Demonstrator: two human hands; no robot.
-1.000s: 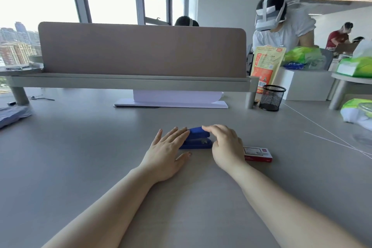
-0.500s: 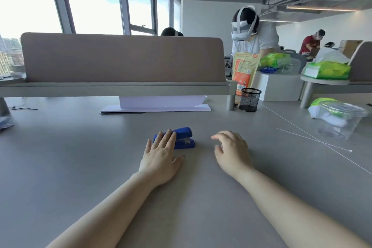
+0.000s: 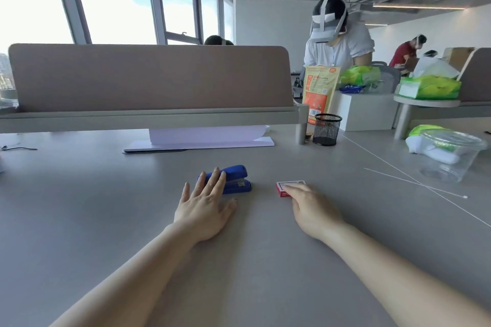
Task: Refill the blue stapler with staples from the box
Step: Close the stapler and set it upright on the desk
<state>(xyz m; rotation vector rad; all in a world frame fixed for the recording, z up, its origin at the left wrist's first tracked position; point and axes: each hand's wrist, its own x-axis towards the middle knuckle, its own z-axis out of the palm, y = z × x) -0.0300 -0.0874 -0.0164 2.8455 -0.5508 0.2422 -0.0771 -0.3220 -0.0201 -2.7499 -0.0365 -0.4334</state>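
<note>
The blue stapler (image 3: 236,179) lies closed on the grey desk (image 3: 79,207), a little past the middle. My left hand (image 3: 204,204) rests flat with spread fingers, its fingertips lying over the stapler's left end without gripping it. To the right sits the small red and white staple box (image 3: 288,186), closed. My right hand (image 3: 310,207) lies palm down just behind it, fingertips touching the box's near right edge and covering part of it.
A brown divider panel with a shelf (image 3: 148,79) spans the back, white folded paper (image 3: 202,138) beneath it. A black mesh cup (image 3: 327,129) stands back right, a clear plastic tub (image 3: 451,154) far right. A person in a headset (image 3: 334,40) stands behind.
My right hand left the stapler and moved right onto the staple box. My left hand stays over the stapler's left end. The camera has tilted up.
</note>
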